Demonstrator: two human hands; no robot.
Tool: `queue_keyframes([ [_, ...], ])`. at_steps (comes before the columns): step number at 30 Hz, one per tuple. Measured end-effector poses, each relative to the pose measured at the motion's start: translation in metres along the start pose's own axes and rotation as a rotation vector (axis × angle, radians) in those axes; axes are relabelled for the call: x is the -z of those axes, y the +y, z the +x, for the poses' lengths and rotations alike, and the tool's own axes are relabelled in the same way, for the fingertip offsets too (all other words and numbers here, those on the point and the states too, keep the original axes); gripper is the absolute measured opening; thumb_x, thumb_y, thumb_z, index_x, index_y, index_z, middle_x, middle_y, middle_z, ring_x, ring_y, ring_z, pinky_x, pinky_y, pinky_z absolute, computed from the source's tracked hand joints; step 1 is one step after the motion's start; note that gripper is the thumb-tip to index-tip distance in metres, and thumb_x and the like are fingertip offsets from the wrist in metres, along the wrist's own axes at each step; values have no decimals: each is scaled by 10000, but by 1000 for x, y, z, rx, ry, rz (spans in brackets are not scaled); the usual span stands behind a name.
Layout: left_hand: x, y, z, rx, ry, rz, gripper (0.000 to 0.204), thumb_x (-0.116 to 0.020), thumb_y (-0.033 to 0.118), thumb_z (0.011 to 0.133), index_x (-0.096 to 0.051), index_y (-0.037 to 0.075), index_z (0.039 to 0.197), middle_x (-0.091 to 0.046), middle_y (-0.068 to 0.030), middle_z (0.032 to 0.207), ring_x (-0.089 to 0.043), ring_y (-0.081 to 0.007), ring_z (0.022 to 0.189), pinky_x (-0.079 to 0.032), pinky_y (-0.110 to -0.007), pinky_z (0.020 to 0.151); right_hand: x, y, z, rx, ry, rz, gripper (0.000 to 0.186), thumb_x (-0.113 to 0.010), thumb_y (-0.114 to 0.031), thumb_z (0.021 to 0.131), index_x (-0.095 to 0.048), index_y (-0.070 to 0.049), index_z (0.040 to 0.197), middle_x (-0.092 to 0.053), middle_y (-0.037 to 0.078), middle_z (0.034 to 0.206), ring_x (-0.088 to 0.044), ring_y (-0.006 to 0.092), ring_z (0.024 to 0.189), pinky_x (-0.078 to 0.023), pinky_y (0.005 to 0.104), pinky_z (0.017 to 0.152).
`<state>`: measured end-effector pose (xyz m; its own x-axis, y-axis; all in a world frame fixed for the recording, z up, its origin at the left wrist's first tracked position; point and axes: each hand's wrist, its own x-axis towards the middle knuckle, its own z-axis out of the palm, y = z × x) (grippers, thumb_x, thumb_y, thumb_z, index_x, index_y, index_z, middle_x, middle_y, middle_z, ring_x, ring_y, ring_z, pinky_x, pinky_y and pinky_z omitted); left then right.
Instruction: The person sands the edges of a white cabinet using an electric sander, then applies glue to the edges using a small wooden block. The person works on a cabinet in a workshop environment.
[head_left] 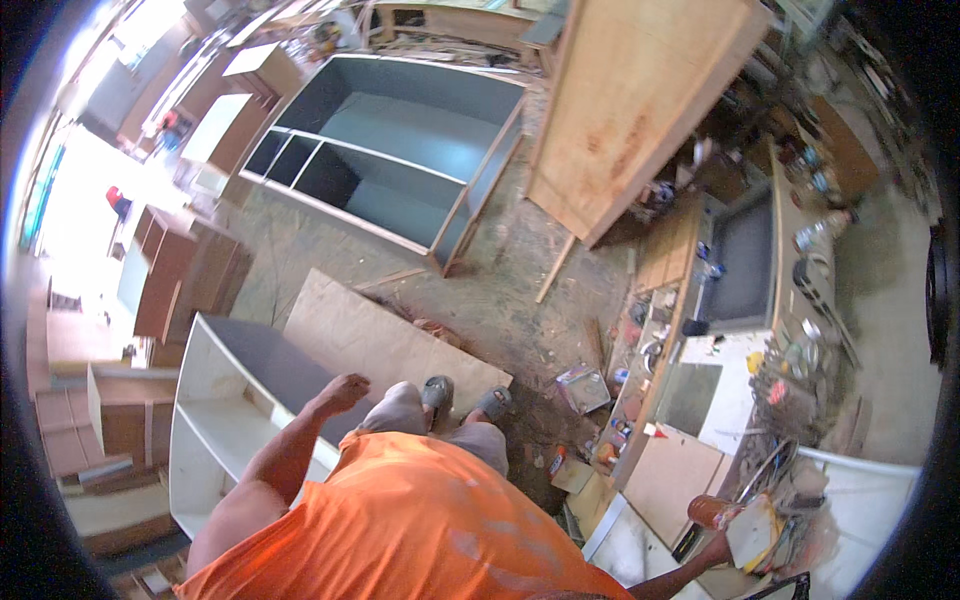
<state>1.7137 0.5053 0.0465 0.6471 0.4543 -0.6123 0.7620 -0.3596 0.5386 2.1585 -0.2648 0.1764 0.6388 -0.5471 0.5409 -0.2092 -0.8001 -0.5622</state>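
My left hand hangs over the near edge of a white open-shelved cabinet, its fingers loosely curled in, with nothing visible in them. Out to the right, my right hand reaches to a cluttered worktop. It is right beside a reddish-brown can and a whitish tub with yellow marks. Its fingers are partly hidden and blurred there, so whether it grips either one cannot be made out.
A plywood sheet lies on the floor by my sandalled feet. Ahead is a large dark-lined cabinet frame, with a tall wooden panel to its right. Wooden cabinets line the left. Bottles and tools crowd the right-hand bench.
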Motion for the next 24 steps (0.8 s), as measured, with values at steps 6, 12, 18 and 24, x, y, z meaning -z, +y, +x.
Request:
queue_keyframes([
  [6, -9, 63, -8, -112, 37, -162, 412, -545, 316, 938, -622, 13, 1206, -658, -209, 1173, -624, -358, 1091, -482, -427, 942, -57, -119, -91, 180, -292, 266, 459, -638, -255, 908, -496, -43, 1289, -575, 111, 1218, -565, 235, 1140, -461, 397, 985],
  [12, -11, 9, -37, -30, 165, -407, 437, -555, 315, 943, -591, 15, 1258, -661, -214, 1171, -639, -346, 1073, -501, -411, 925, -121, -273, -233, 405, -740, 542, 482, -617, -271, 926, -466, -53, 1328, -554, 109, 1266, -547, 231, 1175, -448, 394, 1010],
  [18, -13, -135, -95, 260, 331, -497, 415, -558, 289, 890, -649, 1, 1173, -670, -214, 1157, -633, -354, 1086, -490, -415, 943, -135, -411, -414, 663, -1172, 667, 505, -596, -288, 944, -436, -63, 1366, -532, 107, 1314, -530, 228, 1210, -435, 392, 1035],
  [24, -51, -288, -151, 682, 607, -904, 396, -589, 250, 857, -669, -15, 1140, -675, -218, 1151, -645, -336, 1075, -501, -391, 943, -122, -503, -612, 997, -1609, 669, 527, -575, -304, 962, -406, -72, 1405, -511, 105, 1362, -512, 224, 1245, -422, 389, 1060],
])
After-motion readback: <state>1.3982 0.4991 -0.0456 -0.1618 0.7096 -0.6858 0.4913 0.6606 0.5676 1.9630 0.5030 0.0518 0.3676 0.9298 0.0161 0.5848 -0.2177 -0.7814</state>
